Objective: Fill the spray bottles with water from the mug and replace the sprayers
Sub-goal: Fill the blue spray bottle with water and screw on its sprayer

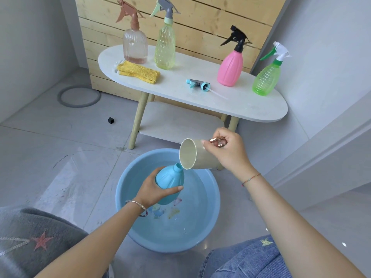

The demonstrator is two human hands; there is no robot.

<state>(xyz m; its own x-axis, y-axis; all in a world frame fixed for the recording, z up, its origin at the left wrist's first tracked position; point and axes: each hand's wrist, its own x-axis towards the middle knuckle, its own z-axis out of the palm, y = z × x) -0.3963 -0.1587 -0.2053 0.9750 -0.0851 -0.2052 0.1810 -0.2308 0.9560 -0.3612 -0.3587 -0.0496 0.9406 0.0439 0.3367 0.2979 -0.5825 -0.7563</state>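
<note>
Nearest lay a denim-clad knee [251, 257] and a grey garment with a red star [30, 237], both forearms reaching out over them. The left hand [154, 192] gripped the pale blue spray bottle [170, 177] round its belly, thumb across the front, holding it tipped toward the right above the blue basin [217, 201] of water. The right hand [226, 151] pinched the copper handle of the cream mug [200, 155], which lay almost on its side, lip just over the bottle's open neck. No stream could be made out. Pouring well would call for a slow tilt, the lip kept right at that narrow neck, and the bottle kept over the basin so spills fell back in. The bottle was opaque, ribbed and bulbous, so its level could not be read. Farther off, its blue sprayer [198, 84] lay on the white oval table [251, 105] among four capped bottles.
</note>
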